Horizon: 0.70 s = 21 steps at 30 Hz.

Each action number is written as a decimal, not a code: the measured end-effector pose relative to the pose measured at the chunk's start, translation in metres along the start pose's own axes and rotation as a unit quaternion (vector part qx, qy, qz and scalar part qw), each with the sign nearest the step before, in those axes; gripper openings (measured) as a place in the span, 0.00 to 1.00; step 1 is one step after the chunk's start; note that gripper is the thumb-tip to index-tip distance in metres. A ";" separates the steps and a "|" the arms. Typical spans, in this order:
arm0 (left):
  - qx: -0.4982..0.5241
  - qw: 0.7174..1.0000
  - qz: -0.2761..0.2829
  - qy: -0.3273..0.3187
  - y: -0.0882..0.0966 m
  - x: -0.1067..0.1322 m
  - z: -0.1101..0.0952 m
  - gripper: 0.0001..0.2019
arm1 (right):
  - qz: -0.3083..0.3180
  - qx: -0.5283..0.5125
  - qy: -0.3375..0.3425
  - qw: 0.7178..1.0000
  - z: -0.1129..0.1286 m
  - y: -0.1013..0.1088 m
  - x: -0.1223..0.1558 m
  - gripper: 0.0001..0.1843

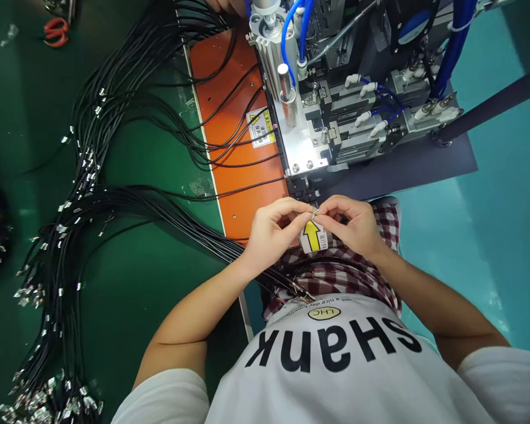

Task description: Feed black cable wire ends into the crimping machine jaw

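Note:
Thumb and index finger of my left hand (pixel 274 231) are pinched together on thin pale wire ends (pixel 315 212). From the other side my right hand (pixel 352 225) pinches the same wires, its fingertips nearly touching those of the left. The fingers hide most of what they grip. Just below the fingertips is a white label with a yellow arrow (pixel 311 237). A bundle of black cables (pixel 194 227) passes under my left wrist onto my lap, its stripped ends (pixel 304 291) showing copper and coloured strands.
A machine with metal cylinders (pixel 271 65) and blue air tubes (pixel 307 29) stands ahead; several cables cross its orange plate (pixel 242 203). Many black cables with shiny connectors (pixel 86 165) cover the green table (pixel 159 282). Red-handled pliers (pixel 56 32) lie far left. Part of another person's hand (pixel 229 6) shows at the top.

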<state>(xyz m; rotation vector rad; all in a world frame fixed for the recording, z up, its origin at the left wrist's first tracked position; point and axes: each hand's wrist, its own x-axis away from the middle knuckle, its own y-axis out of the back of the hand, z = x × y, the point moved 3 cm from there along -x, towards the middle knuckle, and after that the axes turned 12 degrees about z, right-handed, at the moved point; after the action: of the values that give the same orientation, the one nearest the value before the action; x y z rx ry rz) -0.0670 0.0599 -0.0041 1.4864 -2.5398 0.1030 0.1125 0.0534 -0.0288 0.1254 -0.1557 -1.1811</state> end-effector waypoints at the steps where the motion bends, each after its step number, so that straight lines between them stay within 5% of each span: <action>1: 0.034 0.999 0.010 0.024 0.000 -0.002 -0.001 0.11 | -0.001 0.007 0.001 1.000 0.001 0.000 0.000 0.07; 11: 0.183 0.976 0.030 0.117 0.000 -0.006 0.004 0.13 | 0.004 0.034 0.008 0.999 0.011 -0.003 0.005 0.05; 21: 0.256 0.961 0.001 0.101 -0.003 -0.005 0.008 0.13 | -0.001 0.056 0.007 0.998 0.012 -0.007 0.003 0.04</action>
<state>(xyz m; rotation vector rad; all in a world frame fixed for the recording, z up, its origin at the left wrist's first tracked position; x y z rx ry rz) -0.0631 0.0614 -0.0129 1.5308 -2.4543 0.9239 0.1056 0.0477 -0.0182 0.2328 -0.2100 -1.1738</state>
